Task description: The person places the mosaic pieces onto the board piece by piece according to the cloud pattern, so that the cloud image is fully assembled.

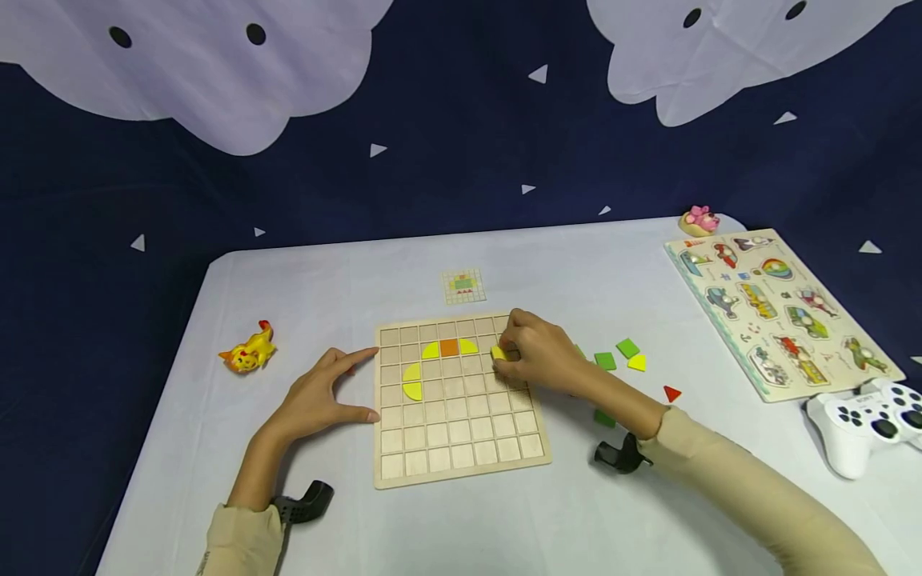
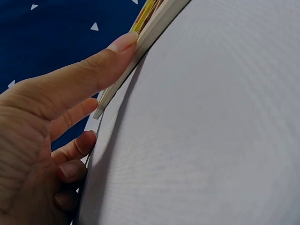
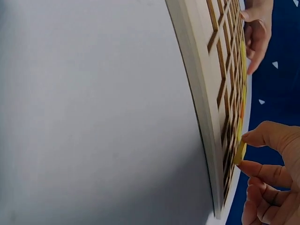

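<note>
Over the wooden grid board's (image 1: 461, 448) upper right cells, the right hand (image 1: 542, 352) pinches a yellow piece (image 1: 499, 353) between thumb and curled fingers, wrist lying across the board's right edge. Against the board's left edge, the left hand (image 1: 317, 398) rests flat, fingers straight, thumb and forefinger spread.

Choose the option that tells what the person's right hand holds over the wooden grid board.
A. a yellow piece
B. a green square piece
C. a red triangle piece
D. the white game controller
A: the right hand pinches a small yellow piece between thumb and fingers above the wooden grid board; the right wrist view shows it too.
</note>
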`<state>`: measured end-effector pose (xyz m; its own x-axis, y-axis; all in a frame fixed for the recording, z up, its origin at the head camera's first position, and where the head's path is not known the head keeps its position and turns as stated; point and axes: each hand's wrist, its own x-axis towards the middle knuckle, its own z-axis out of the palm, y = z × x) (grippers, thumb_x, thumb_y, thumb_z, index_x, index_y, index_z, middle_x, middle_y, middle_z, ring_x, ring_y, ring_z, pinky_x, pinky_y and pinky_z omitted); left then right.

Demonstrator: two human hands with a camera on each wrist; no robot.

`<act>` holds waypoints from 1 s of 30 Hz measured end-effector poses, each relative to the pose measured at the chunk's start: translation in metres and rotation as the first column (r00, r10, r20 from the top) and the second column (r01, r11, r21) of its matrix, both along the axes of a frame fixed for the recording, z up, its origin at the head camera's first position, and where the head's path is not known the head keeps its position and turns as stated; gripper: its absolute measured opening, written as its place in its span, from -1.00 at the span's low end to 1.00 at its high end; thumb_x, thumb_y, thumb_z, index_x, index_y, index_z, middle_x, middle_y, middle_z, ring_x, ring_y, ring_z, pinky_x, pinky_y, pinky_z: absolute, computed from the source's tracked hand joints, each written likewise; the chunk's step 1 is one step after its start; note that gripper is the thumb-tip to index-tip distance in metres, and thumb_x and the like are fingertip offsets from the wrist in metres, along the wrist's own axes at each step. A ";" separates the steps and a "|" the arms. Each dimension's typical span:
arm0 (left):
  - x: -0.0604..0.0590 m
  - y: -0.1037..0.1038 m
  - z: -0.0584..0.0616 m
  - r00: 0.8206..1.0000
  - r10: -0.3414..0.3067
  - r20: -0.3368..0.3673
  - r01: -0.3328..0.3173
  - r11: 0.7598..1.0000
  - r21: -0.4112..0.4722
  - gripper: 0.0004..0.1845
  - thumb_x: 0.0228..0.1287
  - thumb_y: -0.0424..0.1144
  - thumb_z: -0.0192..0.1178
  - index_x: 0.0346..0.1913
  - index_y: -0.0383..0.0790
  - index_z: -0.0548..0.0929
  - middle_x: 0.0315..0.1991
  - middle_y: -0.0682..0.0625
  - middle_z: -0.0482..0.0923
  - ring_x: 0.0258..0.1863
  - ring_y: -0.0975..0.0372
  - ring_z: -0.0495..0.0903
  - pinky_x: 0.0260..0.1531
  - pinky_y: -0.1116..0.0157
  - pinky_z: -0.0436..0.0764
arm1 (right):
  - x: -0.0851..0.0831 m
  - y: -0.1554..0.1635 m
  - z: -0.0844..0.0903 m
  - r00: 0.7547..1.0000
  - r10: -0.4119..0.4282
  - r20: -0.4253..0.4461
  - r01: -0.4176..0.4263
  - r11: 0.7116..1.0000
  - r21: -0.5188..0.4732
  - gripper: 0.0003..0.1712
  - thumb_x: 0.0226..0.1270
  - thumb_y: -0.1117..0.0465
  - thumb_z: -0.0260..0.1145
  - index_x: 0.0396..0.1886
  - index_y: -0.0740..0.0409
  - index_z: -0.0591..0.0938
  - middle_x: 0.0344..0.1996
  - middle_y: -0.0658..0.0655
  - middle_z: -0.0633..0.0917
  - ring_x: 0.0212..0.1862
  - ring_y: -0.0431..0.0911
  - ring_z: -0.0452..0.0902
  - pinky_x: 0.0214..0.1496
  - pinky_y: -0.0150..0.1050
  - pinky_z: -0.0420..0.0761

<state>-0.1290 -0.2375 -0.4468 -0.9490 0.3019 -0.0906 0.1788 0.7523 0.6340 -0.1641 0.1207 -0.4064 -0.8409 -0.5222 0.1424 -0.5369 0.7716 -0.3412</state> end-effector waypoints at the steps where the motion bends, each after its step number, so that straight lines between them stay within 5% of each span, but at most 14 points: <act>1: 0.000 0.000 0.000 1.000 -0.001 -0.001 0.001 1.000 0.000 0.07 -0.28 0.18 0.62 0.43 0.09 0.42 -0.20 0.02 0.32 -0.26 0.18 0.32 -0.27 0.21 0.31 | 0.000 -0.001 -0.001 1.000 0.005 0.003 -0.005 1.000 0.003 -0.74 0.08 0.10 0.53 -0.40 0.21 0.74 -0.36 0.01 0.52 -0.34 -0.17 0.43 -0.36 -0.28 0.55; 11: 0.000 0.001 0.000 1.000 0.002 0.002 -0.002 1.000 0.000 0.07 -0.29 0.18 0.62 0.43 0.09 0.41 -0.20 0.02 0.31 -0.26 0.18 0.32 -0.26 0.21 0.30 | 0.005 -0.008 -0.004 1.000 0.014 0.025 -0.014 1.000 -0.009 -0.75 0.12 0.12 0.55 -0.36 0.23 0.77 -0.37 0.02 0.52 -0.37 -0.19 0.44 -0.35 -0.32 0.53; 20: -0.001 0.000 0.001 1.000 0.005 -0.008 -0.006 1.000 -0.009 0.07 -0.28 0.19 0.62 0.44 0.10 0.41 -0.20 0.02 0.32 -0.25 0.18 0.33 -0.25 0.20 0.31 | 0.007 -0.015 -0.002 0.987 -0.056 0.148 0.064 0.997 -0.051 -0.85 0.16 0.20 0.51 -0.46 0.17 0.72 -0.41 0.02 0.52 -0.41 -0.18 0.41 -0.34 -0.29 0.48; 30: 0.001 0.001 0.002 1.000 0.012 0.009 -0.012 1.000 -0.005 0.09 -0.28 0.19 0.61 0.45 0.08 0.39 -0.19 0.00 0.33 -0.25 0.16 0.34 -0.24 0.19 0.32 | 0.011 -0.001 0.008 0.995 -0.060 0.080 0.061 0.998 -0.015 -0.78 0.15 0.13 0.53 -0.33 0.21 0.77 -0.39 0.05 0.56 -0.38 -0.17 0.42 -0.38 -0.30 0.51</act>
<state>-0.1279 -0.2365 -0.4452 -0.9516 0.2904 -0.1006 0.1643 0.7572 0.6321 -0.1533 0.1198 -0.3981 -0.8799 -0.4680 0.0820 -0.4599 0.7955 -0.3945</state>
